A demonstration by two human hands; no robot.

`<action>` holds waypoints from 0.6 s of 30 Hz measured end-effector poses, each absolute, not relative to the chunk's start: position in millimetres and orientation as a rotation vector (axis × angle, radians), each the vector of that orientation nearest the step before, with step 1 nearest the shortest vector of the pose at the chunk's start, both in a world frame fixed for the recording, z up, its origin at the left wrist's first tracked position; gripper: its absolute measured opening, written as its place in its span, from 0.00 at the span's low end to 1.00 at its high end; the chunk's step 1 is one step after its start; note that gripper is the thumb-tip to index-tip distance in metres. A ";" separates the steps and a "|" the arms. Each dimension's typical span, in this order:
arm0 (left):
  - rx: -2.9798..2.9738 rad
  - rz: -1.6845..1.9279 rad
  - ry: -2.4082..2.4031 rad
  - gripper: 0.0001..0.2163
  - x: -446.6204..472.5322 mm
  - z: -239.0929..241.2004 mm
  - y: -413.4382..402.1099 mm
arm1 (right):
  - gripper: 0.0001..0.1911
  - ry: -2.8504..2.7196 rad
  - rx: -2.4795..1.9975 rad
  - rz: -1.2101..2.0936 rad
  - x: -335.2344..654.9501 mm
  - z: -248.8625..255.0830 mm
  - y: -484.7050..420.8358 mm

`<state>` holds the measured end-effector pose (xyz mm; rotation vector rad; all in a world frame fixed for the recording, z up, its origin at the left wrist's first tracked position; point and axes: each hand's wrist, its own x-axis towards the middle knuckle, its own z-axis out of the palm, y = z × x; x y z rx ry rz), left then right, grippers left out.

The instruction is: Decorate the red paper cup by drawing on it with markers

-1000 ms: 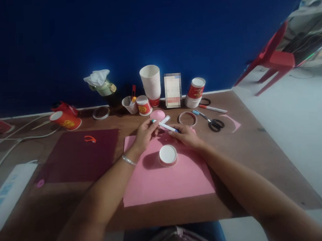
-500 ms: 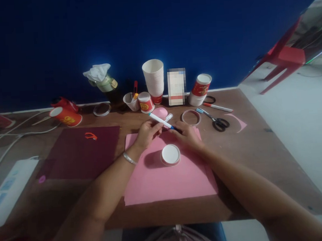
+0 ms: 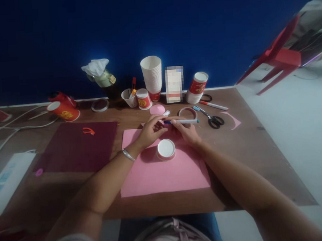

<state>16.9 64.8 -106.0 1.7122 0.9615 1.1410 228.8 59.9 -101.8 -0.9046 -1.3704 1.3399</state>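
Near the far edge of the pink paper [image 3: 164, 178]: I have the marker [image 3: 187, 121] in the air, lying almost level, beyond the small cup [image 3: 166, 149].
Right hand [image 3: 188, 132]: closed on the marker between thumb and fingers, the blue end towards the left, the teal end to the right.
Left hand [image 3: 150, 131]: loosely curved, thumb standing apart from the fingers; in this dim view I can't quite tell whether the fingertips touch anything.
Cup: base up on the paper, nearer my camera than the marker.
Table [image 3: 247, 148] around: pink disc [image 3: 157, 109] beyond the hands, tape roll [image 3: 187, 108] beside it, scissors [image 3: 214, 121] further right.
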 end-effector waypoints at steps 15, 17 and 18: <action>1.999 1.020 1.093 0.13 15.0 -104.3 63.8 | 0.29 -1.098 -0.861 1.505 226.1 -101.9 66.4; 2.048 1.007 1.111 0.13 14.1 -104.8 64.8 | 0.29 -1.088 -0.857 1.504 226.1 -101.6 67.0; 2.068 0.994 1.123 0.13 13.6 -105.0 65.2 | 0.28 -1.086 -0.854 1.504 226.3 -101.8 67.5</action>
